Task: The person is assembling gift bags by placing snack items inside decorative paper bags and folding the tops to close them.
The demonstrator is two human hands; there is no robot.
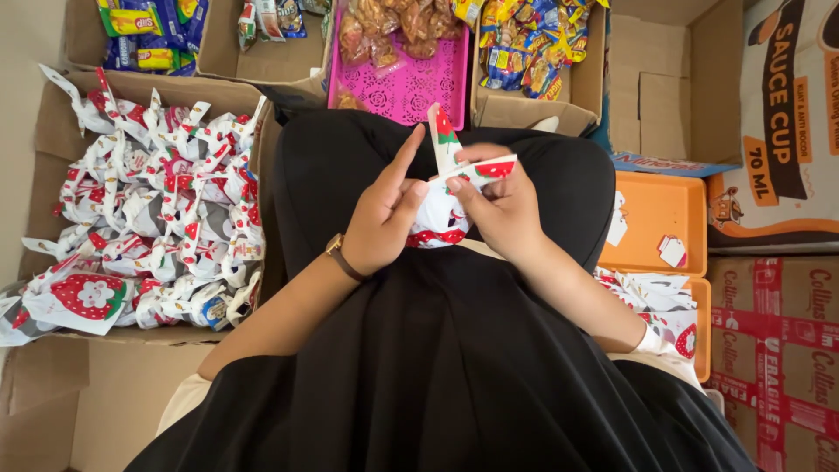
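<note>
We take the black skirt (pixel 437 350) over our lap as the landmark. Above its upper middle, both our hands meet on a small white goodie bag (pixel 441 218) printed with red strawberries. Our left hand (pixel 380 218) cups the bag's left side, its index finger stretched up and apart from the others, which curl against the wrapping. Our right hand (pixel 502 205) has thumb and fingers pinched together on the bag's handle strips (pixel 463 157). One strip stands up and away from us, its long axis nearly vertical in view and leaning slightly left; the other lies across to the right, under our thumb.

Left of the skirt, a cardboard box (pixel 52 367) crowded with finished strawberry bags (pixel 157 201) sits right against our knee, leaving little side room there. Right of the skirt, an orange tray (pixel 655 214) holds loose flat wrappers (pixel 651 293), also close. Beyond the skirt's far edge, a pink basket (pixel 411 83) and snack cartons (pixel 533 39) hem us in; free room remains mostly above the lap.
</note>
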